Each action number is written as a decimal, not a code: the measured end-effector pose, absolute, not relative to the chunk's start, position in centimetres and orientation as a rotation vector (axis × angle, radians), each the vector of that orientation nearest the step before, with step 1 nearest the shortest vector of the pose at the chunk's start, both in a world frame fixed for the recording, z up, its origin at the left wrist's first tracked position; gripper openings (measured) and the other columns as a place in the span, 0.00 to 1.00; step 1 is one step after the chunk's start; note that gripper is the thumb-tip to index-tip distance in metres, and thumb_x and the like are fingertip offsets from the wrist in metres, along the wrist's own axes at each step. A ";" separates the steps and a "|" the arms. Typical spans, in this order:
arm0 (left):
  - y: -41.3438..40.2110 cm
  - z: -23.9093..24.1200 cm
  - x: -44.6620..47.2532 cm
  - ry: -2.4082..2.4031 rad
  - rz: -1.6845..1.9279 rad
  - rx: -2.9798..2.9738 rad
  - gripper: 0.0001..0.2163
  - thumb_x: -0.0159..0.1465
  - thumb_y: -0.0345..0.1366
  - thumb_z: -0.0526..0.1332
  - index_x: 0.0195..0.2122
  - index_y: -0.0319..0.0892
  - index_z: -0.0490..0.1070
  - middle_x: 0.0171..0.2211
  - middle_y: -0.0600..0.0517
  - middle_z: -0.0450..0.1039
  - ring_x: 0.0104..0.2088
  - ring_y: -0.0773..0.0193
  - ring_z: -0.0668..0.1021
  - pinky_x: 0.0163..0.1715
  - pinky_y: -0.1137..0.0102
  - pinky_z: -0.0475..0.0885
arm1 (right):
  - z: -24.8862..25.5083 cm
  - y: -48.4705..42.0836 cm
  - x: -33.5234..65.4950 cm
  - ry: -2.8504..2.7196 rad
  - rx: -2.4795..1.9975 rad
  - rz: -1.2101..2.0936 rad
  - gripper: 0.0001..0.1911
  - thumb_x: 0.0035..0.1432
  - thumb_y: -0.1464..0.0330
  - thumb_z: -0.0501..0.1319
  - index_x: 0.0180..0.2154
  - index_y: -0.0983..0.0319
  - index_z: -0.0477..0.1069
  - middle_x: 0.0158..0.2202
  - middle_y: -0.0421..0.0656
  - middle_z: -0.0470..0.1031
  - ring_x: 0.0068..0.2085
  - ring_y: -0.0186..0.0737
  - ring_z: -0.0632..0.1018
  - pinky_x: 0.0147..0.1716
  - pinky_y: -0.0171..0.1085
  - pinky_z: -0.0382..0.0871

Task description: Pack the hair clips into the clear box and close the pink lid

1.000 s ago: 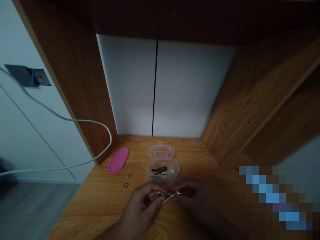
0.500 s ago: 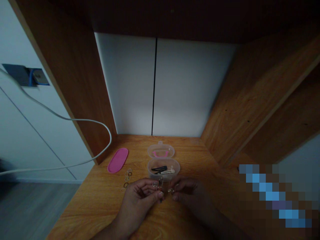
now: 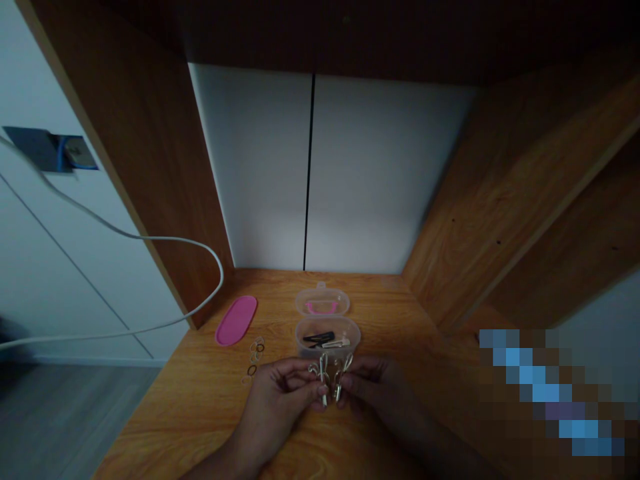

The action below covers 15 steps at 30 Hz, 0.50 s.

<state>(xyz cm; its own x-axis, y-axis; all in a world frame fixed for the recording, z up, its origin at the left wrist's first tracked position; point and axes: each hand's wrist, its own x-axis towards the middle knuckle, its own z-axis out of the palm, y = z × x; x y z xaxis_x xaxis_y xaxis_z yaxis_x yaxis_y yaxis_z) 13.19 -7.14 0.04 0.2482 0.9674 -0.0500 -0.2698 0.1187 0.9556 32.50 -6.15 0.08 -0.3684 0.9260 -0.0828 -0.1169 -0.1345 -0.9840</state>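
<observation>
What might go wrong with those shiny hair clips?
The hair clips are small and pinched in the left hand and right hand, so one might slip. A dropped clip could scatter the tiny hair ties or bump the open plastic box. The dim light could make it hard to find.

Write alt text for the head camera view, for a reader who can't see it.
The left hand pinches a small metal clip and the right hand a second small metal clip, above a wooden desk. Just beyond sits an open clear plastic box holding dark and pale hair clips, with a pink oval dish and small hair ties to its left.
</observation>
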 end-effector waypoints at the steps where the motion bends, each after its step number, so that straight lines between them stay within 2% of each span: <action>1: -7.1 0.0 13.2 0.851 1.090 1.042 0.15 0.49 0.42 0.75 0.33 0.38 0.81 0.27 0.48 0.82 0.25 0.63 0.80 0.28 0.70 0.77 | 0.0 -6.1 32.5 -1.317 -0.982 1.620 0.16 0.48 0.55 0.72 0.27 0.62 0.80 0.23 0.41 0.79 0.20 0.30 0.73 0.20 0.29 0.65; 7: -7.2 -0.4 13.0 0.871 1.110 1.050 0.15 0.51 0.41 0.74 0.38 0.39 0.82 0.29 0.48 0.82 0.27 0.64 0.80 0.29 0.73 0.76 | -0.7 -6.1 32.7 -1.305 -0.967 1.614 0.14 0.48 0.58 0.73 0.27 0.63 0.80 0.21 0.38 0.77 0.21 0.28 0.73 0.22 0.29 0.67; 10: -7.3 -0.4 13.1 0.881 1.118 1.078 0.15 0.51 0.39 0.74 0.40 0.40 0.82 0.29 0.49 0.83 0.27 0.65 0.80 0.28 0.75 0.75 | -1.0 -6.1 32.7 -1.248 -0.967 1.640 0.14 0.45 0.60 0.75 0.28 0.63 0.78 0.21 0.38 0.78 0.21 0.30 0.74 0.22 0.29 0.68; 15: -7.7 0.6 13.3 0.866 1.063 1.209 0.12 0.55 0.40 0.71 0.39 0.41 0.83 0.31 0.48 0.83 0.30 0.60 0.82 0.34 0.71 0.77 | -1.5 -6.1 32.6 -1.223 -1.032 1.633 0.17 0.41 0.60 0.77 0.26 0.64 0.75 0.21 0.39 0.78 0.20 0.30 0.74 0.22 0.30 0.68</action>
